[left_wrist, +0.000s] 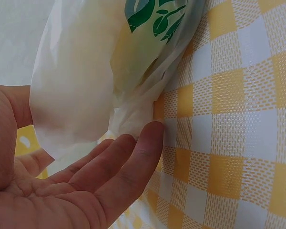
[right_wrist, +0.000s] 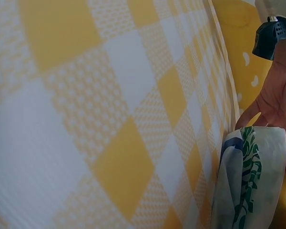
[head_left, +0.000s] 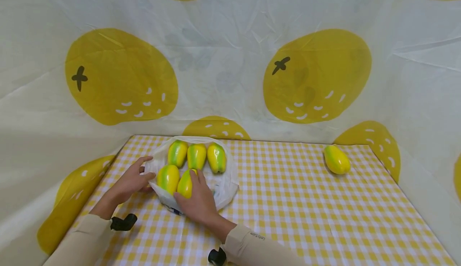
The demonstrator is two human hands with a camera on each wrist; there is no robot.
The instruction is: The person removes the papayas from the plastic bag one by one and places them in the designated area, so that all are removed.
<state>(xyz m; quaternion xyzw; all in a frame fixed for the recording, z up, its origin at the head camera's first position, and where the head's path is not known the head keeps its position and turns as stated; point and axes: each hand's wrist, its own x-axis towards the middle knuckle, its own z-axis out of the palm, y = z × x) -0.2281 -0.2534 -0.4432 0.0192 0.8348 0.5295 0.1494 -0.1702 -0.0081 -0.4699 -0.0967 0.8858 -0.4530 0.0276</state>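
Note:
A white plastic bag (head_left: 230, 188) with green leaf print lies spread wide on the table, its mouth facing up. Inside are several glossy yellow-green papayas, three along the back and two in front. My right hand (head_left: 199, 202) grips the front right papaya (head_left: 185, 185), thumb on its near left side and fingers over the far right. Next to it lies the front left papaya (head_left: 168, 179). At the bag's left rim is my left hand (head_left: 131, 180), fingers loosely extended against the plastic. In the left wrist view, its fingers (left_wrist: 128, 167) lie beside the bag wall (left_wrist: 76, 81).
One more papaya (head_left: 337, 160) lies apart at the far right of the table. A yellow-and-white checked cloth (head_left: 288, 210) covers the tabletop. Hanging fabric (head_left: 223, 57) with large yellow fruit prints encloses the back and sides.

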